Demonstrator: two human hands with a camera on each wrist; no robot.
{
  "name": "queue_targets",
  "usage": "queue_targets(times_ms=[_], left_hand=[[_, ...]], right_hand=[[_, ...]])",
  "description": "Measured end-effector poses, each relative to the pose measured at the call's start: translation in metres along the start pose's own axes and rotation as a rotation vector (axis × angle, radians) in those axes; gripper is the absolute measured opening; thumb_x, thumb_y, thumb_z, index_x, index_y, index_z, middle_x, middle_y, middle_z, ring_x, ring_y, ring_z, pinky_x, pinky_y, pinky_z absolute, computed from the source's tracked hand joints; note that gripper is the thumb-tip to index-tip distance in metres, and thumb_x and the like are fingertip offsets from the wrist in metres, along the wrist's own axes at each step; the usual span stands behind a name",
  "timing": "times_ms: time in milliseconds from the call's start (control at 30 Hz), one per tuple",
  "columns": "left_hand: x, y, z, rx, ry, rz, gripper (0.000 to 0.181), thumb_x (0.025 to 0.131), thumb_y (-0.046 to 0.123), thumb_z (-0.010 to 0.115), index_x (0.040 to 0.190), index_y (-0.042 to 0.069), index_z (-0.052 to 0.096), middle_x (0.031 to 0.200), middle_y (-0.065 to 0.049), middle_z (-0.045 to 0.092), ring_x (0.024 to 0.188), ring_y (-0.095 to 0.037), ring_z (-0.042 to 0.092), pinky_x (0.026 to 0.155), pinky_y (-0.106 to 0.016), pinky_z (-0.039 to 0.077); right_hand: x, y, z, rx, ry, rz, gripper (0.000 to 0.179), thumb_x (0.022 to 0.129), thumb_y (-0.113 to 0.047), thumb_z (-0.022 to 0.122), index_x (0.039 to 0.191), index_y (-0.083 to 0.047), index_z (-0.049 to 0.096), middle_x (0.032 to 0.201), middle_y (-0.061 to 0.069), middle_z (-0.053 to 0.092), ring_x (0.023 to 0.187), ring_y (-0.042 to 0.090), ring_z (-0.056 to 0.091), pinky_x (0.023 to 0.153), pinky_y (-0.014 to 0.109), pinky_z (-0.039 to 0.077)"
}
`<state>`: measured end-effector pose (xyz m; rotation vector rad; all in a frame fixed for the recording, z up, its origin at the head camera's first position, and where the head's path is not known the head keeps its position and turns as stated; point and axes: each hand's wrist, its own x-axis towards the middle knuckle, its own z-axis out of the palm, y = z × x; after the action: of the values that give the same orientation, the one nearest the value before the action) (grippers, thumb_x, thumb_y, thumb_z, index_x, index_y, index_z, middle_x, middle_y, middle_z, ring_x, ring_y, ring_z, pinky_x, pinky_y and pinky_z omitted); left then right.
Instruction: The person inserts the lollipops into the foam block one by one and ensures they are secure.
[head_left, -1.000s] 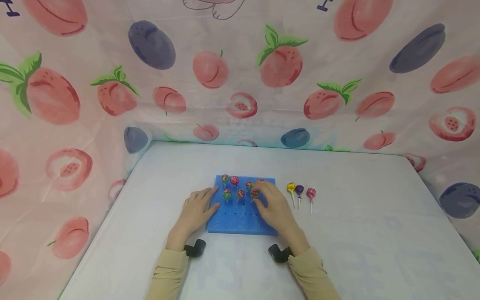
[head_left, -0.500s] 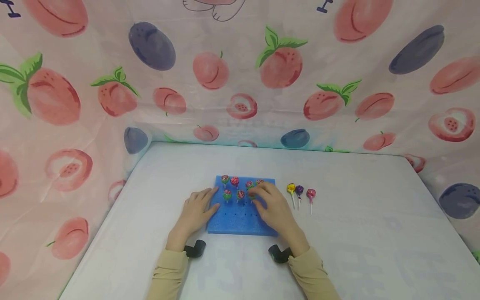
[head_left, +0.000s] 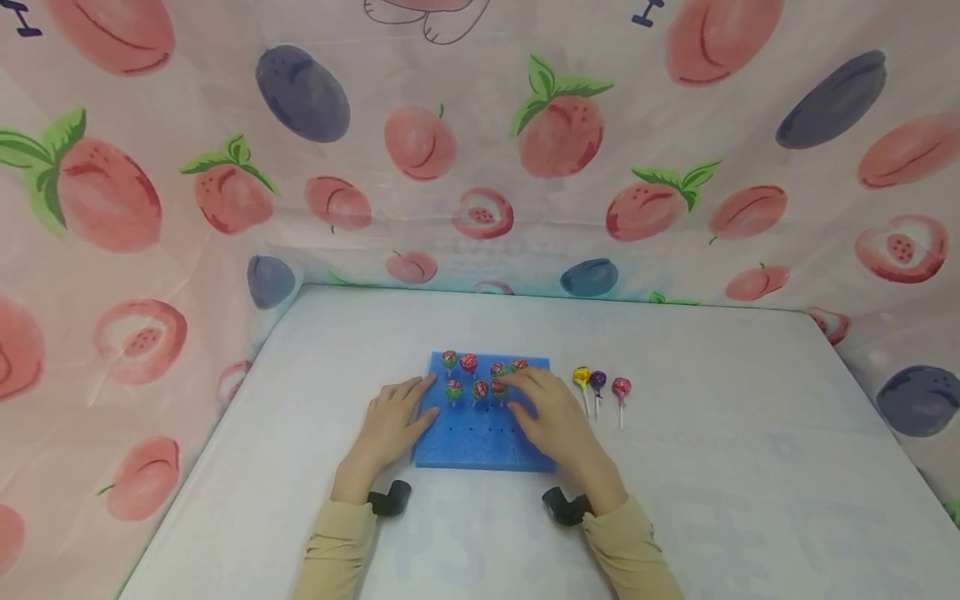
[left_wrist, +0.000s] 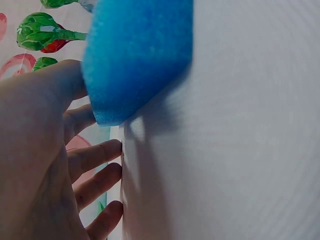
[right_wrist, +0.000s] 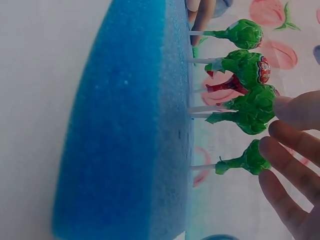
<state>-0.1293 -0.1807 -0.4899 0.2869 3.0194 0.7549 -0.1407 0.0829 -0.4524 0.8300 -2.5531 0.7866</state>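
A blue foam board (head_left: 480, 454) with small holes lies on the table, and several wrapped lollipops stand in it on white sticks. My left hand (head_left: 390, 421) rests at the board's left edge; in the left wrist view its thumb and index finger (left_wrist: 80, 119) touch the foam side while other fingertips meet the table. Over the right part of the board is my right hand (head_left: 553, 417), thumb and fingers parted. Its fingertips are right at a green-and-red lollipop (head_left: 499, 388), the rightmost of the front row. In the right wrist view the fingers (right_wrist: 287, 162) spread beside green wrappers (right_wrist: 252, 107).
To the right of the board lie a yellow lollipop (head_left: 582, 377), a purple lollipop (head_left: 597, 380) and a pink lollipop (head_left: 621, 387) on the white table (head_left: 750, 450). A fruit-print curtain (head_left: 480, 150) hangs behind and at the sides.
The right hand's fingers have moved the front-row lollipop slightly left, then parted from it, leaving it standing in the board. The left hand has stayed in place.
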Motion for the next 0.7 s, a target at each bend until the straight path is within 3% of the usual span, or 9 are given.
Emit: queue_targets(times_ms=[233,700], left_hand=[[-0.001,0.001,-0.001,-0.002,-0.002,-0.004,0.056,0.098,0.042,0.051,0.148,0.021,0.038,0.149,-0.011,0.044,0.134,-0.032,0.038,0.11,-0.057,0.031],[-0.001,0.001,-0.002,-0.002,-0.011,-0.006,0.057,0.098,0.043,0.05,0.149,0.02,0.037,0.149,-0.011,0.043,0.135,-0.033,0.038,0.11,-0.058,0.031]], right_hand=[[0.0,0.001,-0.005,-0.001,-0.014,0.004,0.033,0.084,-0.009,0.073,0.116,-0.016,0.065,0.11,0.0,0.067,0.107,0.019,0.062,0.093,0.038,0.052],[-0.006,0.016,-0.025,0.015,-0.029,0.13,0.027,0.087,-0.015,0.071,0.114,-0.014,0.067,0.111,0.001,0.067,0.11,0.021,0.061,0.095,0.041,0.052]])
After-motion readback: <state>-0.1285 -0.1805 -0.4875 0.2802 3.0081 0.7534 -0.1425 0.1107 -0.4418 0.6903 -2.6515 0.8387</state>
